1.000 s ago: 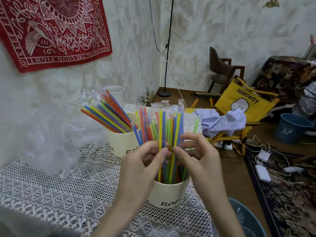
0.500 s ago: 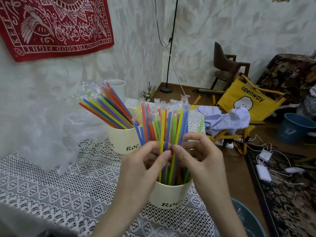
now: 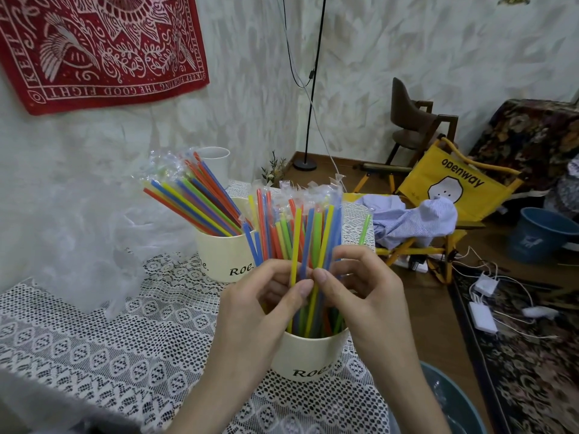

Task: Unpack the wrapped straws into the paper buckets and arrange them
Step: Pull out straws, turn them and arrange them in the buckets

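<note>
Apparently both hands (image 3: 310,286) pinch straws (image 3: 300,239) above the bucket (image 3: 310,355).

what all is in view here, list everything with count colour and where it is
near paper bucket: 1, cream, table front, holding upright straws
near straws: many, mixed colours, clear wrappers at their tops
far paper bucket: 1, cream, behind the near one
far straws: many, mixed colours, wrapped, leaning left
white cup: 1, behind far bucket
lace tablecloth: 1, white, over table
red wall cloth: 1, upper left
yellow folding chair: 1, right, striped cloth on it
brown chair: 1, by wall
blue bucket: 1, floor right
left hand: pinching near straws
right hand: pinching near straws
</note>
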